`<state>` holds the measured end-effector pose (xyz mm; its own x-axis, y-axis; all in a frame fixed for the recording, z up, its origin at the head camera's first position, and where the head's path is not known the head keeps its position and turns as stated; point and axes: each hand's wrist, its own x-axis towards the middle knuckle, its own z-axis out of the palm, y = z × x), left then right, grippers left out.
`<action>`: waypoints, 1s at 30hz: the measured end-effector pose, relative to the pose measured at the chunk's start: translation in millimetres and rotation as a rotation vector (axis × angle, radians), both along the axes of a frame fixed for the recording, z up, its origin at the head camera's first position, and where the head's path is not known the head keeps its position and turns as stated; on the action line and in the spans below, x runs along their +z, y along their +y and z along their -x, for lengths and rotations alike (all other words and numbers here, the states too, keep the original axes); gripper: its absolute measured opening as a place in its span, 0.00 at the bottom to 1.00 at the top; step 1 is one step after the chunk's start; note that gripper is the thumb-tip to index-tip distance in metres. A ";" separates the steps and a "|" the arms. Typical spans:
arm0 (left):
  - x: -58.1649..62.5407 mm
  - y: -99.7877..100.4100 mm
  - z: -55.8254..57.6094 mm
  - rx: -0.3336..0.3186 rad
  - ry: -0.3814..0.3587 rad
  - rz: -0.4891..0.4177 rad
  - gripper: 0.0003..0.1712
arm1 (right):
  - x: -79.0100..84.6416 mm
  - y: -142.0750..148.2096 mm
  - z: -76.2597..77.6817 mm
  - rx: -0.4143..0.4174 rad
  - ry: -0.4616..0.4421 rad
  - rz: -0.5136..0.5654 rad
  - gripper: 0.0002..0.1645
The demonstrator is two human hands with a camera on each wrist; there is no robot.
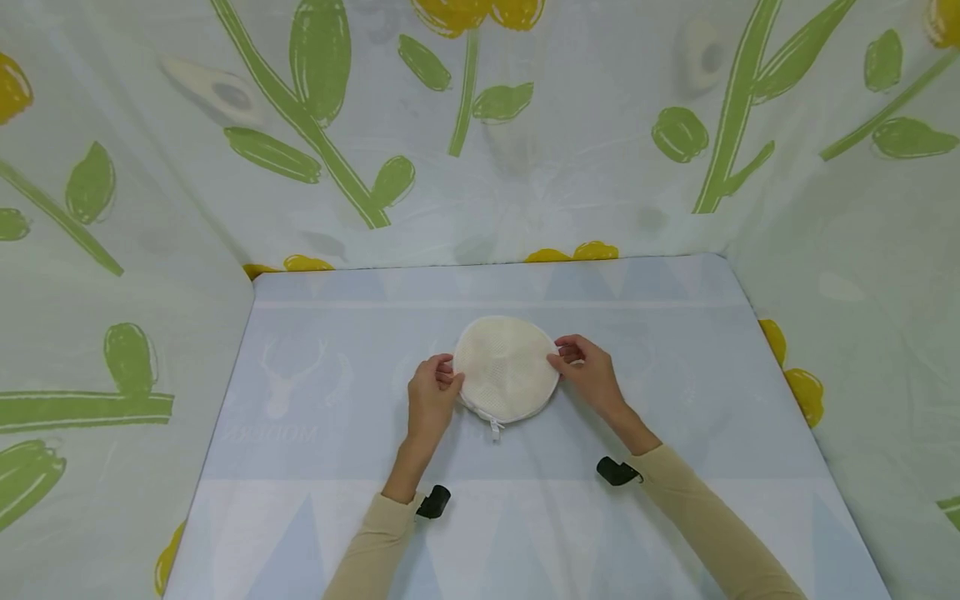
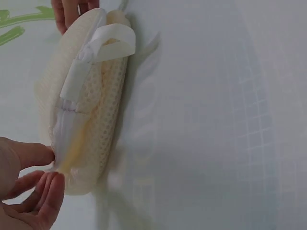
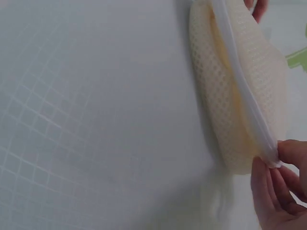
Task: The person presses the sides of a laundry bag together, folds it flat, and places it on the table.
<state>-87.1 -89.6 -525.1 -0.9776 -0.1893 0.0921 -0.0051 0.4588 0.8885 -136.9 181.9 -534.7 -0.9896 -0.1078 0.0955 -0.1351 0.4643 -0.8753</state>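
A round cream mesh laundry bag (image 1: 506, 368) lies on the table in the head view, its white zip running round the rim. My left hand (image 1: 432, 398) pinches the bag's left edge between thumb and fingers. On the opposite side, my right hand (image 1: 592, 377) pinches the right edge. The left wrist view shows a white fabric loop (image 2: 115, 42) beside the zip, and honeycomb mesh (image 2: 109, 103) below it. In the right wrist view, thumb and fingers hold the white zip band (image 3: 254, 115); something yellowish shows along the seam under it.
The table (image 1: 315, 533) wears a pale blue and white cloth with a deer-head print (image 1: 281, 383). Hanging fabric (image 1: 585, 167) with green leaves and yellow flowers stands behind and at both sides. Black wrist cameras (image 1: 433, 502) sit at both cuffs.
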 end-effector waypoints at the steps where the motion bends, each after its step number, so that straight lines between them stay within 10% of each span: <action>1: -0.7 0.0 -0.2 -0.018 0.034 0.034 0.19 | -1.0 -0.7 -0.5 0.006 0.034 -0.002 0.17; 14: -14.4 -7.2 2.5 -0.335 0.460 0.328 0.17 | -12.0 -4.8 -2.3 0.204 0.451 -0.134 0.18; 30: -17.6 -18.0 2.1 -0.514 0.468 0.405 0.22 | -15.7 -1.5 0.0 0.477 0.500 -0.330 0.29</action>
